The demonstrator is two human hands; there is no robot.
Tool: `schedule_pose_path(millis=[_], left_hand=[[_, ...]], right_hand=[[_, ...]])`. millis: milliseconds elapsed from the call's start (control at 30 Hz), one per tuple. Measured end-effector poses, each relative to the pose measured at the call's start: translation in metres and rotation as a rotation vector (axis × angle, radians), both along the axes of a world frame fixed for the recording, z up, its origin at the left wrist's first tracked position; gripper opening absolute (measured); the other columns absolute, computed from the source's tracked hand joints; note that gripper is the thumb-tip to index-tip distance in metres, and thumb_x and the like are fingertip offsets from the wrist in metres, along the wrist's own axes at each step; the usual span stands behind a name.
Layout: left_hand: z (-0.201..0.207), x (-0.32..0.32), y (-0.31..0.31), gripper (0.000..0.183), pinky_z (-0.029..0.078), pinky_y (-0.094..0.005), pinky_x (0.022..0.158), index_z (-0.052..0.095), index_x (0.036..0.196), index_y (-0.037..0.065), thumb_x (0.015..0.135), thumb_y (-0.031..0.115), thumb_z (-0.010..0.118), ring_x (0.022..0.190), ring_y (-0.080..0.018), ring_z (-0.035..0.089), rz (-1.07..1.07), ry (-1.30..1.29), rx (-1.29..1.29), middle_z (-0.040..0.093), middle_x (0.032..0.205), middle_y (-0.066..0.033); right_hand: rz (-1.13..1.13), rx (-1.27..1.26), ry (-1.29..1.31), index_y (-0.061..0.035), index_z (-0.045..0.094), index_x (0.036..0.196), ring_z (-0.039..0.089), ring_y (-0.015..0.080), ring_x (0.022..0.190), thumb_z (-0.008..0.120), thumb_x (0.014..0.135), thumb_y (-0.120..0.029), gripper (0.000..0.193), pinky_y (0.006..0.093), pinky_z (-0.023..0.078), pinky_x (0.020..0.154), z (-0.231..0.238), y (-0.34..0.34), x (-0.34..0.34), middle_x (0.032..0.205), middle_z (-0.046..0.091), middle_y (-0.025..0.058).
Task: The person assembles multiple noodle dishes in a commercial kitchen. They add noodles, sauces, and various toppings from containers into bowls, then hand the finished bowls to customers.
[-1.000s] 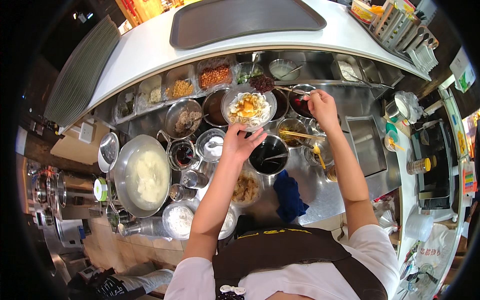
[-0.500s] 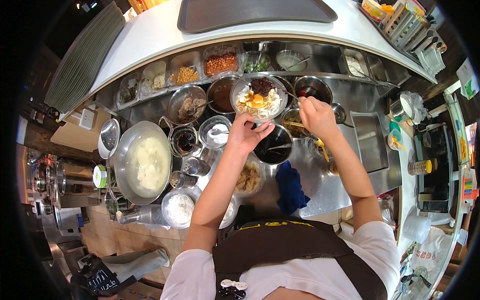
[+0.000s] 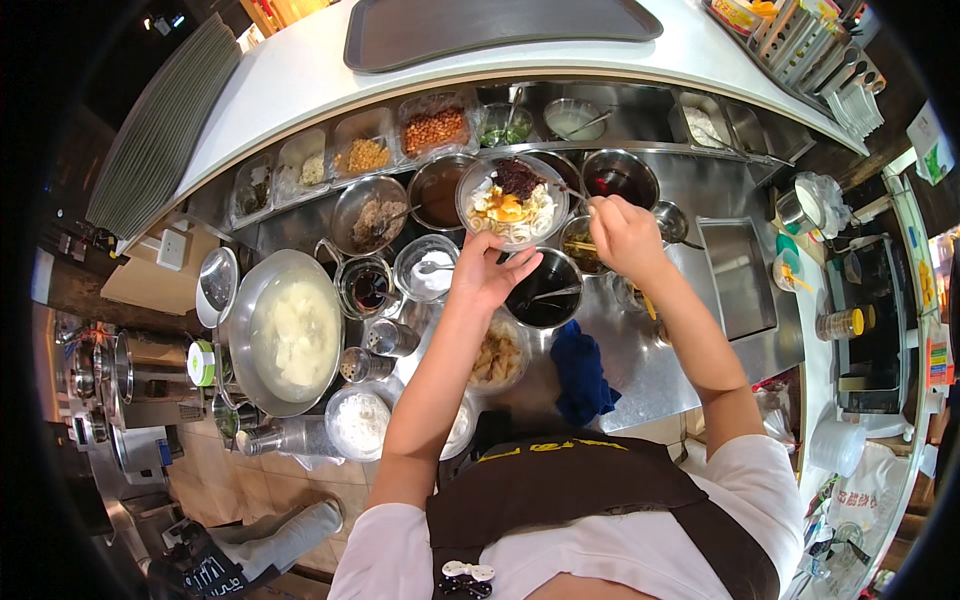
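Bowl (image 3: 465, 205): just beyond left hand (image 3: 490, 270); likely light, slick; best cradled underneath.
Left hand: partly curled, holding bowl.
Right hand (image 3: 626, 234): closed around utensil (image 3: 576, 193).

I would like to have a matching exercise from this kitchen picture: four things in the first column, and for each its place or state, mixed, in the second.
Column 1
1. Clear bowl
2. Utensil
3. Cloth
4. Tray

Column 2
A. Lying on the white counter
B. Dark blue, bunched on the steel worktop
C. Held by the left hand, with food inside
D. Gripped in the right hand

Right pairs: 1-C, 2-D, 3-B, 4-A
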State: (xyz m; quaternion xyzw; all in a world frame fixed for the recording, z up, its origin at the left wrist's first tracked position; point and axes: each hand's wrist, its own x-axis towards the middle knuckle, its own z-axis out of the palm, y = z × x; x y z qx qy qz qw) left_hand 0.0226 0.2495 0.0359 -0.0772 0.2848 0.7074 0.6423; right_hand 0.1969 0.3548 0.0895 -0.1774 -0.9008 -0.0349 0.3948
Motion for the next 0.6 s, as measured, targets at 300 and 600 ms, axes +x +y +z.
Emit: schedule_pose_path(millis=[300,600], left_hand=[[0.013,0.000,-0.009,0.036,0.035,-0.0571,0.090,0.035,0.101,-0.002,0.067,0.002,0.049,0.108,-0.0483,0.035,0.037,0.035,-0.035,0.034,0.114,-0.0187],[0.024,0.000,-0.012,0.055,0.031,-0.0556,0.094,0.031,0.116,-0.001,0.065,0.003,0.050,0.112,-0.0485,0.033,0.003,-0.003,-0.011,0.034,0.116,-0.0199]], right_hand=[[-0.236,-0.374,0.245,0.0003,0.054,0.073,0.055,0.0327,0.059,0.050,0.079,-0.009,0.012,0.0392,0.045,0.052,-0.001,0.017,-0.005,0.065,0.056,0.0161],[-0.454,-0.902,-0.375,0.0003,0.061,0.084,0.057,0.0385,0.082,0.039,0.085,-0.042,0.047,0.0450,0.045,0.074,-0.097,0.068,-0.021,0.082,0.059,0.0249]])
